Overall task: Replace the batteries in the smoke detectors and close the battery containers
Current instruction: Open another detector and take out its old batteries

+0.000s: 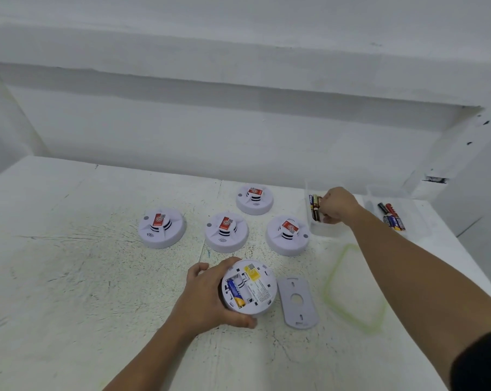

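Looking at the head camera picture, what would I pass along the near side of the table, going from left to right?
The left hand, which grips the upturned smoke detector → grey cover plate → clear lid with a green rim.

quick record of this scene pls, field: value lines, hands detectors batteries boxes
left hand: grips the upturned detector by its rim
upturned detector: underside up, compartment open, one blue battery inside
cover plate: flat on the table, just right of it
other detectors: four, face up, farther back
right hand: in the near container, fingers curled at its batteries; grip unclear
far container: right of the near one, cells inside
lid: green-rimmed, flat on the table
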